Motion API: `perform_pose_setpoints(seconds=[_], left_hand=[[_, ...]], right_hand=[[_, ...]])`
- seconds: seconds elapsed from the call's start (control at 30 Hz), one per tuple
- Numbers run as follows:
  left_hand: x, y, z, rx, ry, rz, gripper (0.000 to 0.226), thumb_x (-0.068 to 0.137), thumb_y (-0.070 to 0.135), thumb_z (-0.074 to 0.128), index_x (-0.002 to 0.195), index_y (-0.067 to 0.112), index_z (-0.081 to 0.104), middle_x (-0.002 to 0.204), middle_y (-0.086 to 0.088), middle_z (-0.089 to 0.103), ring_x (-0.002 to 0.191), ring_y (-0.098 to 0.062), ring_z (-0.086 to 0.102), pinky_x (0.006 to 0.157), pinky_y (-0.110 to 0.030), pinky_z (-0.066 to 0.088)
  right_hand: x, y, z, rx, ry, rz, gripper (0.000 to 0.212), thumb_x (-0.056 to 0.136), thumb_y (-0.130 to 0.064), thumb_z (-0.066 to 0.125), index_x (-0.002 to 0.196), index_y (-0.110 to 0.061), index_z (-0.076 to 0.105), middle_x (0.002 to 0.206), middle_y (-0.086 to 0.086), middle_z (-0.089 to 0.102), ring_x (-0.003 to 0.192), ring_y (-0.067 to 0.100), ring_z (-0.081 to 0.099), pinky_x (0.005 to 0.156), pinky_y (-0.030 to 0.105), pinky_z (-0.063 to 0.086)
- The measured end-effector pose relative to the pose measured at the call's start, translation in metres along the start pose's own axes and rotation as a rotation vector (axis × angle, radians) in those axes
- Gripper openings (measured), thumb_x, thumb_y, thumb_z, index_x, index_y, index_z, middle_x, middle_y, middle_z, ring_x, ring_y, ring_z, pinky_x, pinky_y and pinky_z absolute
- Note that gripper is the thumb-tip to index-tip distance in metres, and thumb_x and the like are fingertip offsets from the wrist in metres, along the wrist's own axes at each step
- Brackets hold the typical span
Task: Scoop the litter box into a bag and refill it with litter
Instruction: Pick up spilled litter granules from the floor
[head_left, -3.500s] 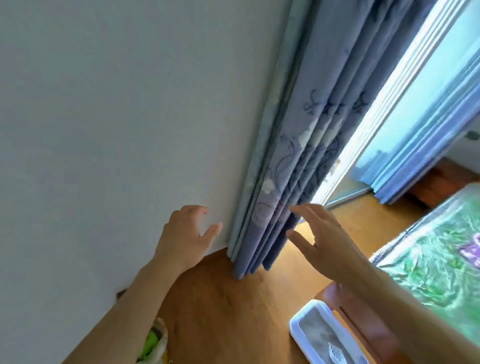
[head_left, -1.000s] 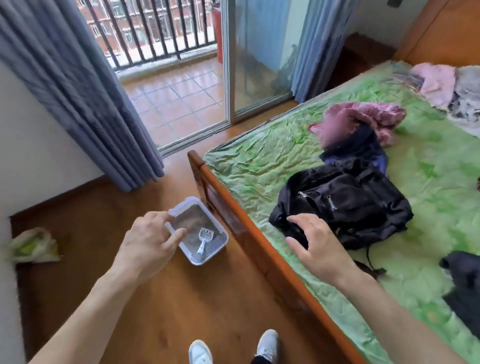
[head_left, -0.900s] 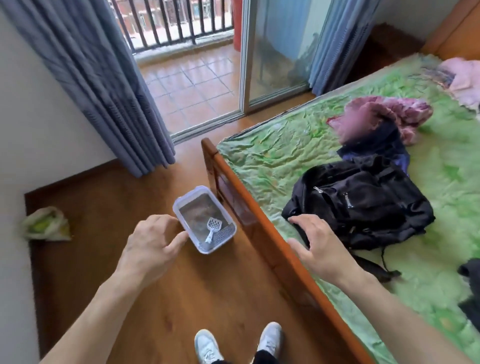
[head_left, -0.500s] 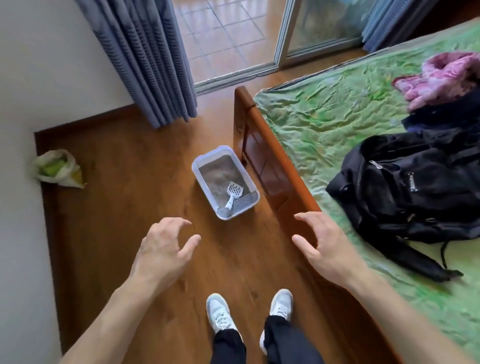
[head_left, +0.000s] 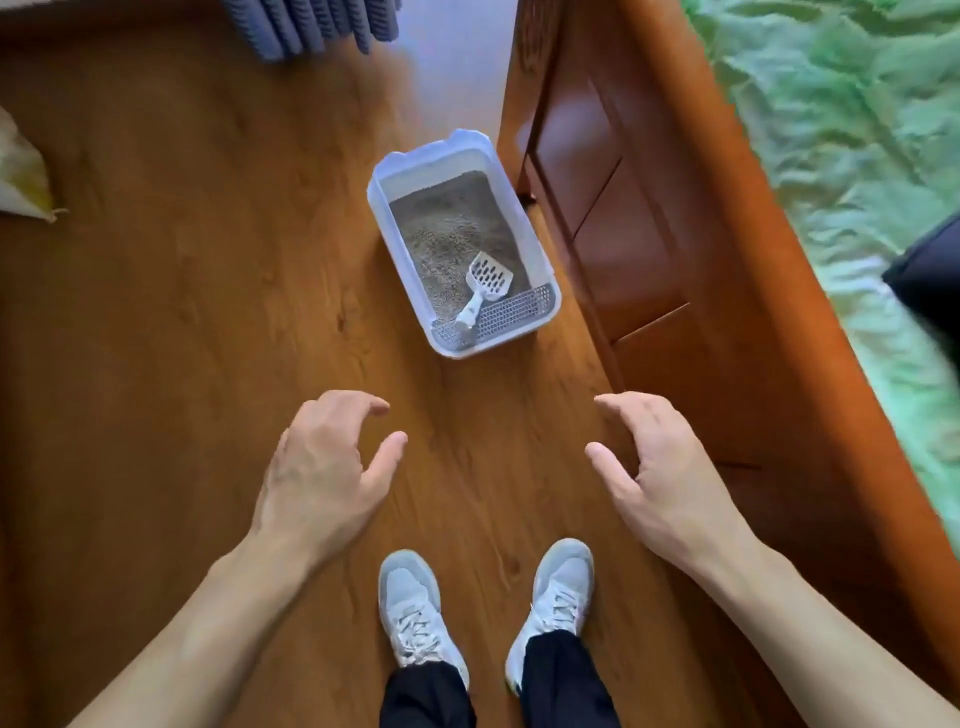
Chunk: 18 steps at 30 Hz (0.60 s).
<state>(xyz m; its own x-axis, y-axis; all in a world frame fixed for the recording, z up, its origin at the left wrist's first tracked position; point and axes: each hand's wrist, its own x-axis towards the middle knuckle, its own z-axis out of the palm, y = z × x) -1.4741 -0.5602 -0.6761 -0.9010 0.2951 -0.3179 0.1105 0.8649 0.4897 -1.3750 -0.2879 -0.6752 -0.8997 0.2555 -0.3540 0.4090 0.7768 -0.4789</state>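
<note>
A pale blue litter box (head_left: 384, 218) sits on the wooden floor beside the bed frame, filled with grey-brown litter (head_left: 447, 234). A white slotted scoop (head_left: 483, 288) lies in it, its handle resting on the grated near end. My left hand (head_left: 324, 475) and my right hand (head_left: 657, 467) hover side by side above the floor, short of the box, fingers spread and curled, holding nothing. A pale bag (head_left: 21, 182) lies at the far left edge, mostly cut off.
The wooden bed frame (head_left: 675, 249) runs along the right with a green sheet (head_left: 852, 145) on top. Blue curtain hems (head_left: 311, 26) hang at the top. My two white sneakers (head_left: 415, 613) stand on the floor below my hands.
The view has tilted down from the wall and window to the floor. The litter box is now closer and centred. Both hands stay empty, now held in front of the box.
</note>
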Motion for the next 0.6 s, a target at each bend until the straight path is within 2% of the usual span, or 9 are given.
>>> perform_pose_setpoints(seconds=[0.07, 0.2, 0.33, 0.43, 0.5, 0.6], left_hand=[[0.016, -0.02, 0.044, 0.012, 0.006, 0.011, 0.03, 0.089, 0.032, 0.069, 0.113, 0.014, 0.067, 0.115, -0.005, 0.067, 0.106, -0.029, 0.061, 0.093, -0.05, 0.052], [0.037, -0.058, 0.124, 0.026, -0.015, 0.018, 0.042, 0.084, 0.046, 0.056, 0.112, 0.017, 0.067, 0.116, -0.002, 0.067, 0.108, -0.027, 0.06, 0.095, -0.048, 0.05], [0.054, -0.097, 0.195, 0.079, -0.085, 0.09, 0.031, 0.091, 0.039, 0.064, 0.112, 0.016, 0.067, 0.114, -0.002, 0.067, 0.104, -0.026, 0.061, 0.093, -0.046, 0.052], [0.073, -0.123, 0.237, 0.131, -0.129, 0.159, 0.032, 0.089, 0.037, 0.067, 0.115, 0.018, 0.065, 0.116, -0.001, 0.065, 0.105, -0.024, 0.06, 0.092, -0.046, 0.053], [0.09, -0.133, 0.259, 0.156, -0.126, 0.207, 0.034, 0.089, 0.039, 0.065, 0.116, 0.019, 0.064, 0.117, 0.0, 0.064, 0.106, -0.022, 0.06, 0.091, -0.045, 0.054], [0.12, -0.144, 0.292, 0.171, -0.095, 0.296, 0.036, 0.089, 0.042, 0.061, 0.115, 0.019, 0.064, 0.118, 0.002, 0.064, 0.105, -0.02, 0.06, 0.09, -0.043, 0.054]], right_hand=[[0.016, 0.028, 0.039, -0.008, -0.01, -0.001, 0.046, 0.093, -0.034, 0.061, 0.137, -0.021, 0.053, 0.137, -0.002, 0.053, 0.126, 0.012, 0.049, 0.103, 0.021, 0.036], [0.045, 0.083, 0.107, -0.018, -0.01, 0.008, 0.045, 0.093, -0.032, 0.061, 0.136, -0.019, 0.053, 0.137, 0.002, 0.053, 0.127, 0.017, 0.049, 0.104, 0.022, 0.033], [0.069, 0.13, 0.159, -0.031, 0.013, 0.006, 0.046, 0.094, -0.033, 0.06, 0.137, -0.019, 0.053, 0.139, 0.002, 0.052, 0.128, 0.016, 0.048, 0.102, 0.021, 0.032], [0.086, 0.164, 0.194, -0.014, 0.024, -0.015, 0.046, 0.094, -0.034, 0.059, 0.137, -0.019, 0.053, 0.138, 0.0, 0.051, 0.129, 0.014, 0.047, 0.106, 0.025, 0.035], [0.097, 0.184, 0.216, 0.074, 0.057, -0.005, 0.044, 0.095, -0.039, 0.056, 0.136, -0.021, 0.053, 0.137, -0.004, 0.052, 0.127, 0.009, 0.047, 0.107, 0.028, 0.038], [0.111, 0.209, 0.246, 0.247, 0.107, 0.007, 0.048, 0.094, -0.056, 0.045, 0.134, -0.032, 0.053, 0.135, -0.013, 0.053, 0.123, 0.001, 0.049, 0.1, 0.027, 0.043]])
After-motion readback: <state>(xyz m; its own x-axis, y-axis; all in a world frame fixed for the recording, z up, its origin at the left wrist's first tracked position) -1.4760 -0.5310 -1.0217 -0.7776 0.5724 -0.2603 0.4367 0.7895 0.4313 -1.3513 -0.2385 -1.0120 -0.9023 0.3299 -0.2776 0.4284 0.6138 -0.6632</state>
